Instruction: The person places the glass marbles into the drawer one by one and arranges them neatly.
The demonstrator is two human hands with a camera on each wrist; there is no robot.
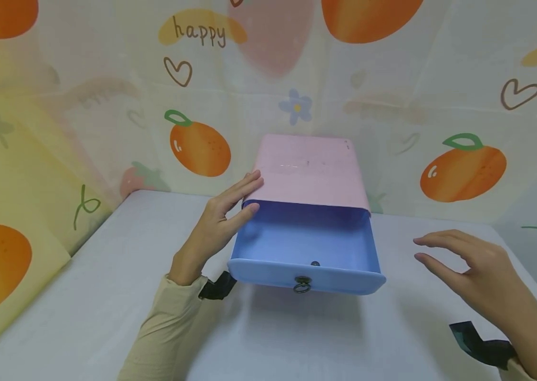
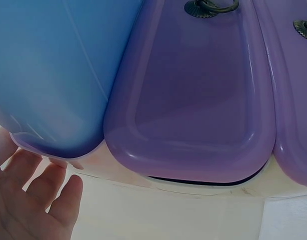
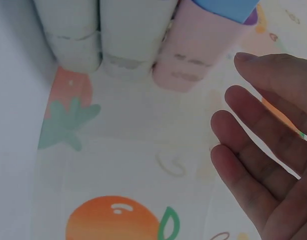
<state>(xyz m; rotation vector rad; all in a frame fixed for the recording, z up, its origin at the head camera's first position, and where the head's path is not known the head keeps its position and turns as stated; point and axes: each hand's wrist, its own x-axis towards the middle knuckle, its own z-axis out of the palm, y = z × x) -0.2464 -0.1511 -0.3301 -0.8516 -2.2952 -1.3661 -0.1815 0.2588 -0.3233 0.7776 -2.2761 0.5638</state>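
Observation:
A pink drawer cabinet (image 1: 309, 169) stands at the back of the white table (image 1: 106, 296). Its blue top drawer (image 1: 304, 238) is pulled out, shows nothing inside, and has a dark ring handle (image 1: 302, 285) on its front. My left hand (image 1: 230, 211) rests with straight fingers against the cabinet's left edge, thumb by the drawer's side. In the left wrist view the blue drawer (image 2: 48, 70) hangs over a shut purple drawer (image 2: 193, 100), with my left hand (image 2: 28, 195) beside them. My right hand (image 1: 478, 259) hovers to the drawer's right, fingers spread and holding nothing. The right wrist view shows my right hand (image 3: 268, 150) apart from the cabinet (image 3: 193, 55).
A cloth backdrop (image 1: 464, 164) printed with oranges, hearts and flowers closes in the table on the back, left and right. Black straps (image 1: 480, 344) sit at both wrists. The cabinet stands close to the back cloth.

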